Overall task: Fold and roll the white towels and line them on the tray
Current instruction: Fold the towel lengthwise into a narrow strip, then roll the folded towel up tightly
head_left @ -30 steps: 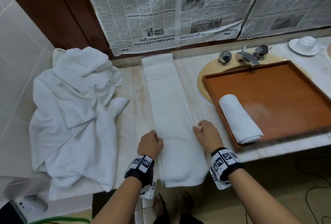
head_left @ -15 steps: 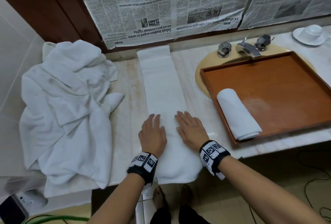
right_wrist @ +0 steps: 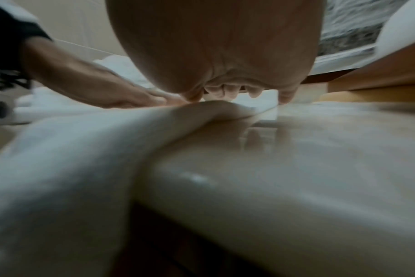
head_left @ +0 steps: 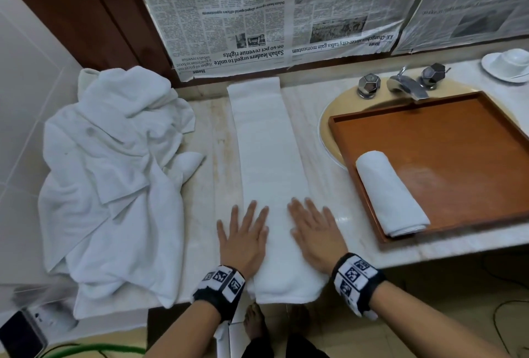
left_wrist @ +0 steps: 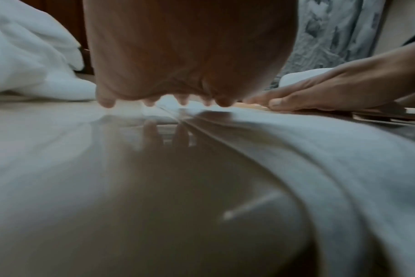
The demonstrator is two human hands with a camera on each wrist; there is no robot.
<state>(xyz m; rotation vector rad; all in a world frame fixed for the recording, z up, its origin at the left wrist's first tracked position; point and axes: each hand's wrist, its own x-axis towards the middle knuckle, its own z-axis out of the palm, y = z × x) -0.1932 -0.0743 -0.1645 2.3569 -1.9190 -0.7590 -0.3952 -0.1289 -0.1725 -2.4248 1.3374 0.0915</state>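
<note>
One heap of unfolded white towels (head_left: 111, 186) covers the countertop's (head_left: 323, 117) left end. One wooden tray (head_left: 446, 163) holds one rolled towel (head_left: 390, 194) along its left edge. One folded towel strip (head_left: 269, 157) spans back edge to front edge, overhanging there; left hand (head_left: 243, 237) and right hand (head_left: 316, 234) press it flat, fingers spread.

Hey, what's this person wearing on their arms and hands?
Bare forearms, no sleeves or gloves visible. Each wrist carries a black band faced with white panels printed with black square code markings: one above the left hand, one above the right hand. No rings or cables are visible.

Both hands flat, fingers (head_left: 252, 211) spread
</note>
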